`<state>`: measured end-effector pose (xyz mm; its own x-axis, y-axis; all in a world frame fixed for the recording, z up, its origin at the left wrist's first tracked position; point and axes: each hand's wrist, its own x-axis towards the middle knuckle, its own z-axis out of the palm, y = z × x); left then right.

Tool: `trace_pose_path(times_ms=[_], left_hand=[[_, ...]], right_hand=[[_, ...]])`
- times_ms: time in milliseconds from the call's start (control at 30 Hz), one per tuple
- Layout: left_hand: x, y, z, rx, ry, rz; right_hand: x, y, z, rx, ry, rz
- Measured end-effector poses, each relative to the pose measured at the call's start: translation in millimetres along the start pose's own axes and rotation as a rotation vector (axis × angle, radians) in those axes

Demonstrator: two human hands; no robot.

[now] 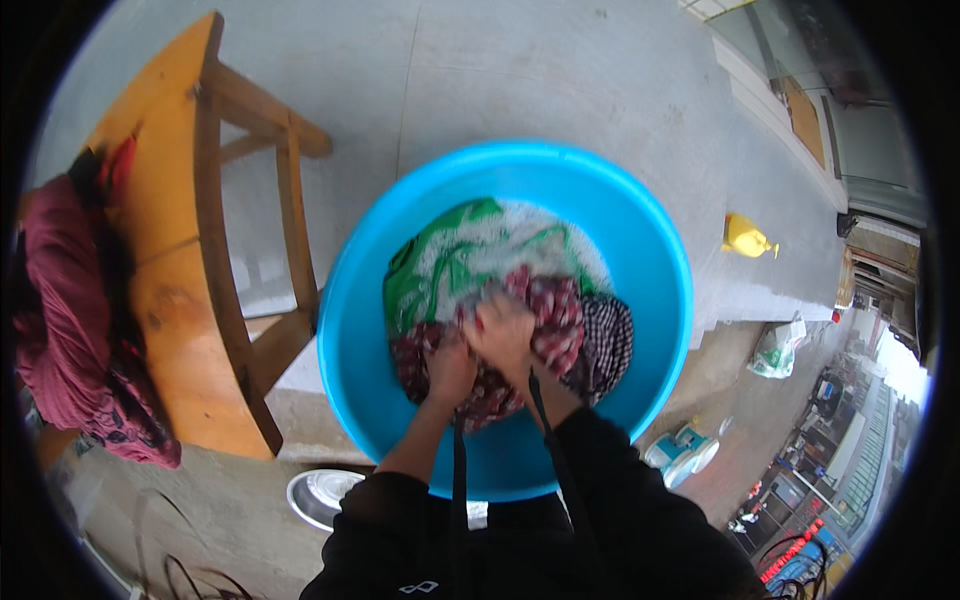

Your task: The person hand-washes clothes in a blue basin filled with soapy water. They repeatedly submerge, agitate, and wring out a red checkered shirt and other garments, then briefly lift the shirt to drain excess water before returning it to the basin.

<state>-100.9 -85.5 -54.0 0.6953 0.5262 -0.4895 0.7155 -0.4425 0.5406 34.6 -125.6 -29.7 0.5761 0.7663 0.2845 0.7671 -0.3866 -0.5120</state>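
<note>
A large blue plastic basin (pixel 645 247) stands before me with wet laundry and white suds in it. Both hands are down inside, close together, on a dark red and white patterned cloth (pixel 556 319). My left hand (pixel 452 369) grips a bunched part of it, and my right hand (pixel 504 330) is closed on another fold just beside. Beyond them a green cloth (pixel 450 281) lies in foamy water (pixel 517 232). To the right, a black-and-white checked cloth (pixel 609 346) rests against the patterned one. The fingertips are partly hidden in the folds.
On the left a wooden bench (pixel 169 315) carries a maroon garment (pixel 60 300). A metal basin (pixel 319 495) sits on the lower floor near my left arm. At right are a yellow bottle (pixel 746 235), a plastic bag (pixel 780 349), white-and-teal buckets (pixel 679 454) and a step edge (pixel 705 330).
</note>
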Motion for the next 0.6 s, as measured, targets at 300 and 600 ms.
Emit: trace_pose_path(times_ms=[300, 600], left_hand=[[-32, 11, -22, -0.548, -0.127, -0.159], [-12, 8, -7, -0.173, -0.126, -0.109]], right_hand=[[129, 59, -29, -0.141, -0.382, 0.459], [-29, -10, -16, 0.001, -0.193, -0.12]])
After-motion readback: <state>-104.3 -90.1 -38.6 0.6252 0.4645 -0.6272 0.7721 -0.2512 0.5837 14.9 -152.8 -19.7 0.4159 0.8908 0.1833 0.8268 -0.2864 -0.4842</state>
